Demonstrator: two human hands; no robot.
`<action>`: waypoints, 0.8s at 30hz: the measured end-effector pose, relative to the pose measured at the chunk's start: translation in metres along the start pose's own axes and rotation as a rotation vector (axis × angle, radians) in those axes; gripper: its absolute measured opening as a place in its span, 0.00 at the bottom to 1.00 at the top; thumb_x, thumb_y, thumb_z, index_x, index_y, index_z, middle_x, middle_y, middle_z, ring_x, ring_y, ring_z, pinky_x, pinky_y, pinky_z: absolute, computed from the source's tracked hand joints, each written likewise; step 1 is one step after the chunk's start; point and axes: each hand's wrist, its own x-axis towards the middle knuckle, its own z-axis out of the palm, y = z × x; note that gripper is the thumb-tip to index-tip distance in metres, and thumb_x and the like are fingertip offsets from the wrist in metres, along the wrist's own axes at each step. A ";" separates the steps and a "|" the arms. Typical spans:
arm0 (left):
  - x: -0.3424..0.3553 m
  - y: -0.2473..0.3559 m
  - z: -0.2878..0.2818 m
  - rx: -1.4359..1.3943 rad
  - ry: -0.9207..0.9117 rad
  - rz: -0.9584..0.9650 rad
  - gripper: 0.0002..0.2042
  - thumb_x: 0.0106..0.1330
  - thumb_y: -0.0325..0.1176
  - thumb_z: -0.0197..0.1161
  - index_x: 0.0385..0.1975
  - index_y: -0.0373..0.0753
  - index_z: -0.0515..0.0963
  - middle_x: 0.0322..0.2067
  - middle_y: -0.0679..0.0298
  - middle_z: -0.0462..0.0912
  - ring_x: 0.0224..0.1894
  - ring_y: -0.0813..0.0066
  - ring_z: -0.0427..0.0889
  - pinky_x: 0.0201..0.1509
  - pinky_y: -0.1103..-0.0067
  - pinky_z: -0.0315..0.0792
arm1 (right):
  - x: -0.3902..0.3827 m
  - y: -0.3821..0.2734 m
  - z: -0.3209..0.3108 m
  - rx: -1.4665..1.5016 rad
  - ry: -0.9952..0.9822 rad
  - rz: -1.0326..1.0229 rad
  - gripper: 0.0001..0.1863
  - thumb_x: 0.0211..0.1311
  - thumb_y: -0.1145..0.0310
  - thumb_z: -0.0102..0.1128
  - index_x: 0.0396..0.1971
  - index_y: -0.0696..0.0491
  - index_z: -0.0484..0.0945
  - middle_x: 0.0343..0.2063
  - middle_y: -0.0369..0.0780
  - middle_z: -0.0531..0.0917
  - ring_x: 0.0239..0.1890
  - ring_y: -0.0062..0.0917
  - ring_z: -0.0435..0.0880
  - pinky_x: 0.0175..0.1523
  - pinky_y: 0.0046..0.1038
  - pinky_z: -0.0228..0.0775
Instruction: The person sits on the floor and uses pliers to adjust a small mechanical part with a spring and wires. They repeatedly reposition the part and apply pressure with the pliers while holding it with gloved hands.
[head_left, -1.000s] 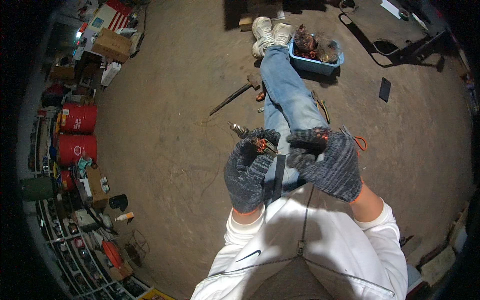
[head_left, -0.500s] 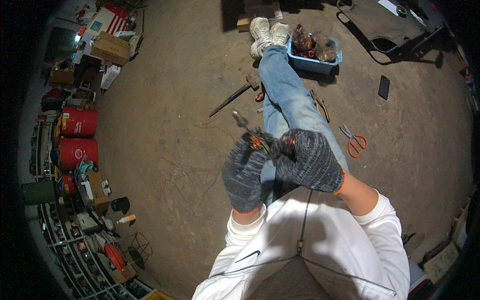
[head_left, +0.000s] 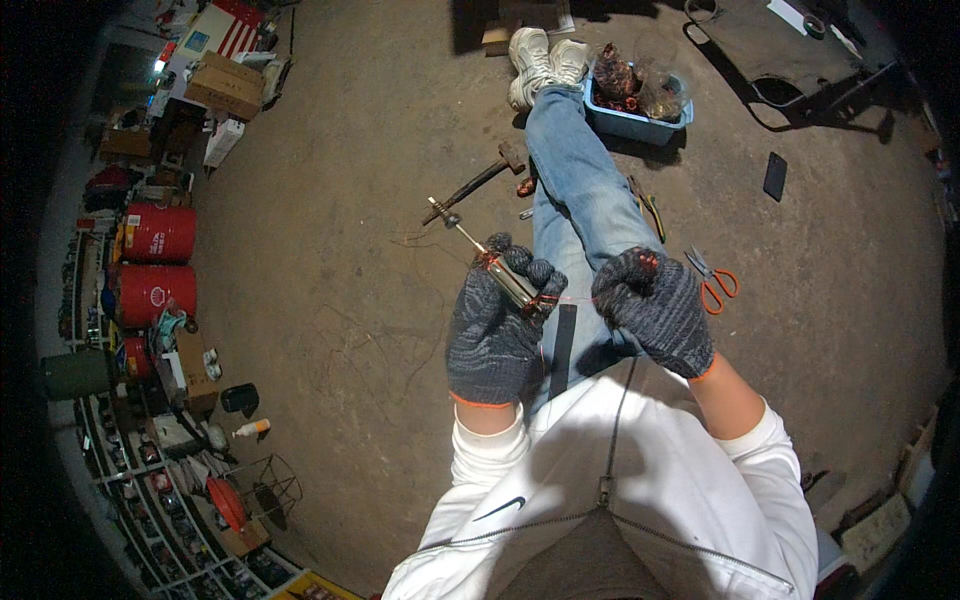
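Note:
My left hand [head_left: 488, 340], in a dark grey knit glove with an orange cuff, is closed around a motor armature [head_left: 512, 283]. Its metal core and copper windings show between the fingers, and its shaft [head_left: 466, 234] points away and to the left. From the armature a thin copper wire [head_left: 575, 298] stretches across to my right hand [head_left: 662, 318]. That hand, gloved alike, is curled shut on the wire above my thigh. Orange-red strands show at its fingertips. Both hands are over my jeans [head_left: 580, 190].
Beyond my left hand a hammer [head_left: 475, 188] lies on the floor. Pliers [head_left: 648, 208], orange-handled scissors [head_left: 712, 280] and a phone [head_left: 774, 177] lie to the right. A blue bin [head_left: 640, 128] of copper scrap stands by my shoes. Red drums [head_left: 158, 262] and shelves line the left.
My hands have moved apart, the right one going right. The armature, blurred and mostly covered before, now shows plainly in my left hand, with wire stretched between the hands.

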 end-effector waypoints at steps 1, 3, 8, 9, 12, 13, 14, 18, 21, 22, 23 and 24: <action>0.000 0.001 0.000 0.005 0.012 0.013 0.19 0.57 0.32 0.59 0.48 0.33 0.68 0.38 0.56 0.75 0.41 0.61 0.76 0.50 0.66 0.71 | 0.000 -0.002 -0.001 0.181 0.019 0.143 0.04 0.52 0.75 0.56 0.23 0.60 0.76 0.18 0.36 0.78 0.20 0.17 0.74 0.27 0.20 0.68; 0.000 0.001 0.001 0.017 0.039 0.040 0.19 0.57 0.32 0.60 0.48 0.34 0.68 0.38 0.55 0.75 0.43 0.59 0.75 0.53 0.65 0.69 | 0.002 -0.008 -0.004 0.379 0.116 0.176 0.04 0.51 0.74 0.57 0.25 0.59 0.76 0.18 0.36 0.78 0.20 0.17 0.74 0.28 0.20 0.69; -0.001 -0.003 0.001 0.173 0.017 0.129 0.21 0.58 0.31 0.58 0.50 0.34 0.64 0.41 0.53 0.74 0.46 0.59 0.75 0.56 0.64 0.67 | 0.006 -0.025 -0.008 -0.068 0.082 -0.072 0.12 0.52 0.65 0.59 0.31 0.58 0.79 0.23 0.43 0.81 0.24 0.21 0.79 0.32 0.20 0.70; -0.001 -0.004 0.001 0.184 0.021 0.150 0.21 0.58 0.31 0.58 0.51 0.34 0.63 0.41 0.53 0.74 0.46 0.59 0.75 0.55 0.65 0.67 | 0.004 -0.028 -0.005 -0.223 0.052 -0.070 0.13 0.49 0.61 0.60 0.30 0.55 0.79 0.22 0.43 0.80 0.24 0.27 0.80 0.31 0.24 0.70; -0.001 -0.004 0.002 0.216 -0.056 0.154 0.21 0.59 0.29 0.56 0.52 0.33 0.61 0.43 0.53 0.73 0.47 0.60 0.74 0.55 0.67 0.68 | 0.010 -0.031 0.006 -0.380 -0.120 -0.232 0.12 0.48 0.60 0.60 0.28 0.52 0.80 0.22 0.41 0.80 0.23 0.31 0.79 0.29 0.28 0.70; -0.002 -0.002 0.002 0.366 -0.071 0.173 0.21 0.59 0.29 0.56 0.52 0.33 0.61 0.43 0.53 0.73 0.47 0.60 0.74 0.54 0.67 0.68 | 0.009 -0.031 0.006 -0.374 -0.201 -0.180 0.10 0.48 0.60 0.58 0.27 0.50 0.79 0.22 0.39 0.78 0.23 0.34 0.78 0.28 0.31 0.69; -0.003 -0.001 0.003 0.516 -0.084 0.193 0.21 0.59 0.29 0.56 0.52 0.33 0.61 0.43 0.53 0.73 0.48 0.60 0.74 0.54 0.67 0.68 | 0.010 -0.030 0.009 -0.323 -0.216 -0.155 0.11 0.47 0.60 0.60 0.28 0.51 0.80 0.23 0.40 0.79 0.23 0.31 0.78 0.29 0.28 0.69; -0.006 -0.002 0.004 0.435 -0.072 0.142 0.21 0.59 0.29 0.56 0.51 0.32 0.61 0.44 0.53 0.73 0.48 0.61 0.73 0.52 0.69 0.69 | 0.013 -0.025 0.015 -0.193 -0.257 -0.201 0.13 0.49 0.60 0.60 0.28 0.54 0.80 0.23 0.42 0.80 0.24 0.31 0.79 0.30 0.27 0.69; -0.006 -0.006 0.002 0.506 -0.090 0.193 0.20 0.60 0.29 0.56 0.51 0.33 0.61 0.43 0.54 0.73 0.48 0.62 0.74 0.50 0.71 0.70 | 0.014 -0.023 0.017 -0.226 -0.238 -0.302 0.10 0.50 0.62 0.55 0.26 0.52 0.79 0.22 0.43 0.77 0.23 0.36 0.78 0.28 0.31 0.69; -0.006 -0.006 0.001 0.558 -0.094 0.194 0.21 0.59 0.28 0.56 0.51 0.33 0.61 0.44 0.53 0.73 0.48 0.62 0.74 0.50 0.71 0.70 | 0.014 -0.022 0.017 -0.250 -0.254 -0.265 0.10 0.50 0.62 0.55 0.25 0.52 0.78 0.22 0.43 0.77 0.23 0.36 0.77 0.27 0.31 0.69; -0.004 -0.004 0.000 0.614 -0.094 0.183 0.21 0.59 0.28 0.57 0.51 0.33 0.62 0.44 0.53 0.73 0.48 0.62 0.74 0.50 0.71 0.70 | 0.014 -0.022 0.018 -0.275 -0.270 -0.227 0.09 0.50 0.62 0.55 0.25 0.52 0.78 0.22 0.43 0.77 0.23 0.36 0.77 0.27 0.31 0.69; -0.003 -0.002 -0.001 0.667 -0.078 0.174 0.21 0.58 0.28 0.57 0.51 0.33 0.62 0.44 0.53 0.73 0.48 0.63 0.74 0.50 0.71 0.70 | 0.014 -0.022 0.018 -0.295 -0.273 -0.226 0.09 0.50 0.62 0.55 0.25 0.52 0.78 0.21 0.43 0.77 0.22 0.36 0.77 0.27 0.31 0.69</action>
